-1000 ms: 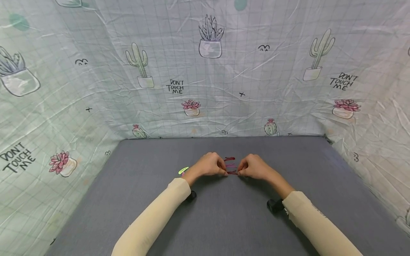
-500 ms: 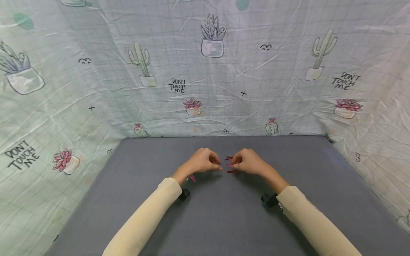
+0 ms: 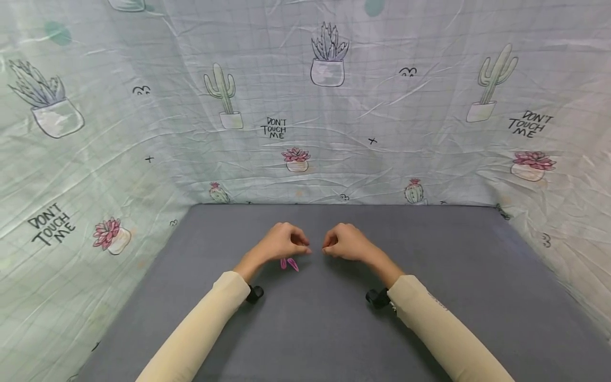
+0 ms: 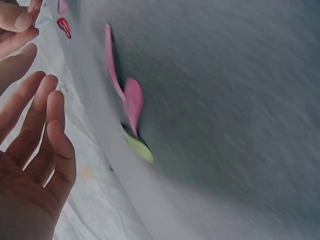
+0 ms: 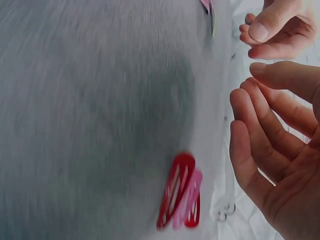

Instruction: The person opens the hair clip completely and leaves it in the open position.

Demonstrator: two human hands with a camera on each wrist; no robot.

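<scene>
My left hand [image 3: 285, 242] hovers over the table with bent, relaxed fingers, holding nothing. Close by on its right, my right hand [image 3: 348, 242] is also bare, its thumb and fingertips parted in the right wrist view. Two pink snap hair clips [image 3: 292, 264] show below the left hand. The left wrist view has a pink hair clip [image 4: 133, 100], another long pink one, and a yellow-green hair clip [image 4: 138, 146] in a chain-like row. In the right wrist view, a red hair clip [image 5: 176, 190], a pink hair clip [image 5: 189, 200] and a second red one lie bunched together; the right hand hides this group from the head view.
A grey table [image 3: 315, 329] spreads under both arms. Behind it and at the sides hangs a pale curtain [image 3: 334, 116] printed with cacti. A dark wrist camera [image 3: 377, 298] sits below the right wrist, and another below the left.
Both hands have moved left from beside the red and pink clips, fingertips coming off them. Pink clips by the left hand have come into view, and the head view has shifted slightly.
</scene>
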